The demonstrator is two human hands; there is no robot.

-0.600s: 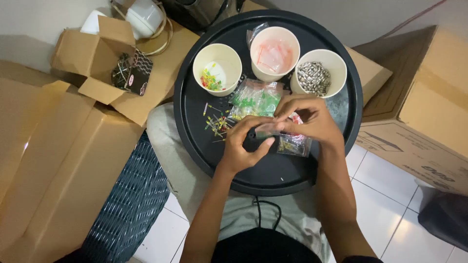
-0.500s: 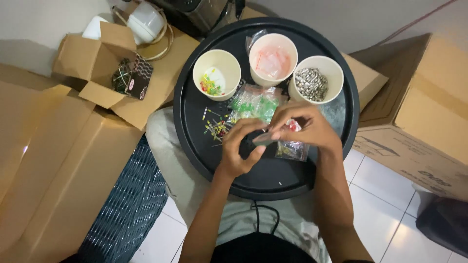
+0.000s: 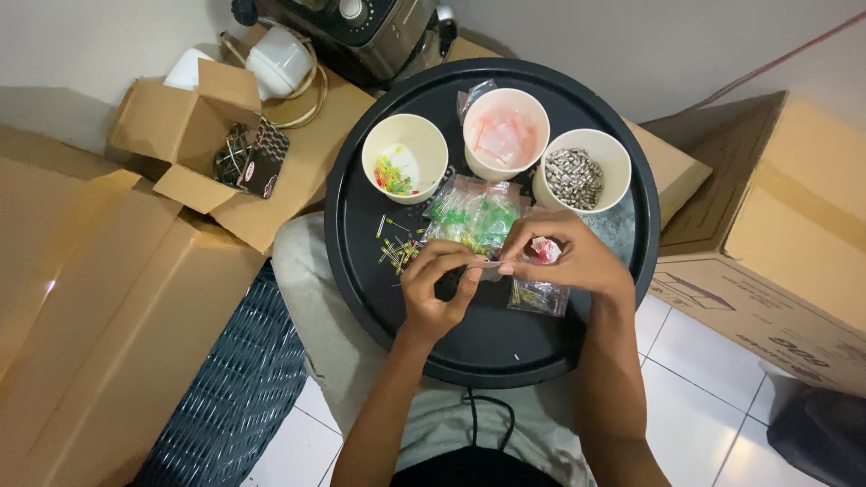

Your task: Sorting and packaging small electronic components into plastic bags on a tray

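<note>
Cardboard boxes (image 3: 108, 298) to the left, another cardboard box (image 3: 785, 234) to the right, white tile floor (image 3: 713, 388) below. Round black tray (image 3: 487, 343) sits on the person's lap, centre frame.

On the tray's far side, three white paper cups: left cup (image 3: 405, 158) holds a few yellow/green/red LEDs, middle cup (image 3: 505, 133) holds small clear bags, right cup (image 3: 582, 170) is full of small grey metallic parts. Just below the cups: clear bags of green LEDs (image 3: 474, 216). Loose yellow LEDs (image 3: 397, 248) scattered on the tray to the left of the hands. Bag of yellowish parts (image 3: 538, 296) lies under the right hand's edge.

Left hand (image 3: 435, 290): fingers curled in, thumb and fingertips pinched on one end of a small clear bag (image 3: 485, 266). Right hand (image 3: 564, 252): thumb and forefinger closed tight on the bag's other end. Bag is held between both hands, just above tray centre. Bag contents too small to tell. Small red item (image 3: 545, 249) shows by the right hand's fingers; can't tell if it's gripped or lying beneath.
</note>
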